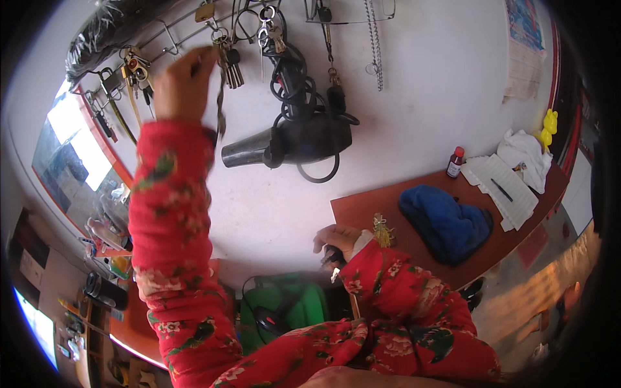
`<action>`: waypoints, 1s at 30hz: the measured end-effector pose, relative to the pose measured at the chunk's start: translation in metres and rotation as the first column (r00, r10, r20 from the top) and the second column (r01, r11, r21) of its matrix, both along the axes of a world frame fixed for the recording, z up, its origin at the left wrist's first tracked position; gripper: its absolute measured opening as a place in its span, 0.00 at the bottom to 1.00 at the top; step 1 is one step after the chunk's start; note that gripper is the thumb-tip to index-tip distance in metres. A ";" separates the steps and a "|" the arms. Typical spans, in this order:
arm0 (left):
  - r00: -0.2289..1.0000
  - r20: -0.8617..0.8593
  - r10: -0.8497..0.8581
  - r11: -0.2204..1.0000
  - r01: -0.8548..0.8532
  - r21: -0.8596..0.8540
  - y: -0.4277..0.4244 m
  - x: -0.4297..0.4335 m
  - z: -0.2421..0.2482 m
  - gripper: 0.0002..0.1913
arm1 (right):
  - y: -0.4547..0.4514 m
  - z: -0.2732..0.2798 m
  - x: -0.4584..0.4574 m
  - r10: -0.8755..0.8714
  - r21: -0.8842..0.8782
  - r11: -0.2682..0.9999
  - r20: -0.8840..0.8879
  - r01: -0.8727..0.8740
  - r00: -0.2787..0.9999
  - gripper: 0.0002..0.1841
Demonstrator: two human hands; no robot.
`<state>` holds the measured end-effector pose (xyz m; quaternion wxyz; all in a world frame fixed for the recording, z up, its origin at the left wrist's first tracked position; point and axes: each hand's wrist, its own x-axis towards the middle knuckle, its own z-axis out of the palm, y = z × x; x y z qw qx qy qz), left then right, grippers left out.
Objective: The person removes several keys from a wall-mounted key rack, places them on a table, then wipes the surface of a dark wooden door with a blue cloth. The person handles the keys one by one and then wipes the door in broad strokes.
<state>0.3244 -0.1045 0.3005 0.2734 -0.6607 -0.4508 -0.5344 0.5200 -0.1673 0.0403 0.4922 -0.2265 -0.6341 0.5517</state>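
Observation:
My left hand point(180, 85) is raised to the wire hook rack point(167, 36) on the wall. Its fingertips pinch a dark braided strap point(221, 104) that dangles below them. Right beside those fingers, a bunch of keys point(234, 70) hangs from a ring. Lower down, by the table's left end, my right hand point(338, 239) is bent with its palm down. Beneath its curled fingers is a small dark object point(333, 256) with a shiny metal end, partly hidden by the hand. A black hair dryer point(305, 138), wrapped in its cord, hangs between the two hands.
More keys point(138, 70) and a padlock point(204, 12) hang on the rack, near a mirror point(80, 155). On the brown table point(359, 203) lie a blue cloth item point(444, 223), a tasselled ornament point(383, 230), a bottle point(455, 162) and papers point(502, 189). Below is a green container point(310, 300).

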 end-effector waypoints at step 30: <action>0.895 -0.238 0.377 0.924 -0.381 0.034 0.037 -0.015 -0.013 0.13 | 0.010 -0.013 -0.008 -0.045 -0.439 0.898 -0.109 -0.007 0.993 0.11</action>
